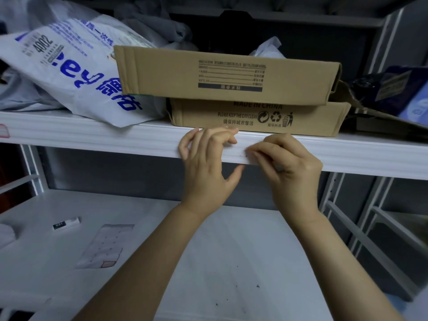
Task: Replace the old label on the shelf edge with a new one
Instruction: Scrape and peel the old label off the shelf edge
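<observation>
**A:** Two hands at the shelf edge [115, 140]. What does each one have?

**B:** The left hand [206, 167] holds nothing. Its bent fingers rest on the top lip of the edge and its thumb is spread out below. The right hand [289, 167] is curled, with its fingertips [254, 156] pressed to the front face. I cannot tell whether they have pinched anything.

**A:** And where is the old label?

**B:** I'd say it is under those right fingertips, between the two hands. It is white on white, so I can't make out its outline.

**A:** How will it handle?

**B:** It is probably thin, limp paper on adhesive: almost weightless, but quick to tear. I'd lift a corner with a nail, then pinch that corner and peel slowly along the edge, keeping the pull low. The left hand could brace just beside it.

**A:** And the new one?

**B:** A sheet of labels [104, 246] lies on the lower shelf, well below and to the left of the left hand. A fresh label will be floppy and sticky, so it should be held by its margins. One end goes down first, then it is smoothed flat across.
</observation>
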